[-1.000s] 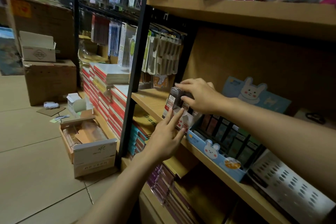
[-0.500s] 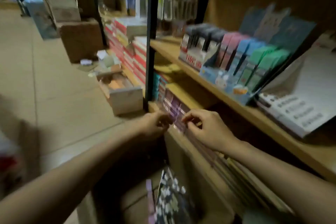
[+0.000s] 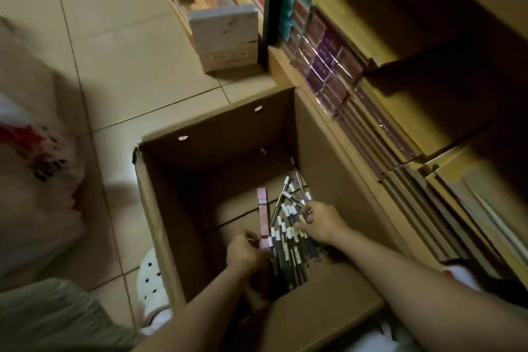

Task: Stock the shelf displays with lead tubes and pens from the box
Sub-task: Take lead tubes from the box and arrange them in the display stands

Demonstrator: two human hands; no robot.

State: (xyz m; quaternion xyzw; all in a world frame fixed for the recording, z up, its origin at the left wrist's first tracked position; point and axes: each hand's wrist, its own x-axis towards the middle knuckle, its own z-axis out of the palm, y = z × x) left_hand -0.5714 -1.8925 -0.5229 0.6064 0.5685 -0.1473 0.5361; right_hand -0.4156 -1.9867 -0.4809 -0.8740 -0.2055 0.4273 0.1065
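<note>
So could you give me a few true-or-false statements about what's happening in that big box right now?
1. Both hands are down inside the cardboard box. True.
2. The box is packed full to the brim. False: only a pile of dark pens and a pink pack lie at its bottom.
3. The right hand is among the pens. True.
4. The left hand rests on the floor tiles. False: it is in the box, at the near end of the pink pack.
5. The box stands on a shelf. False: it stands on the floor beside the shelving.
</note>
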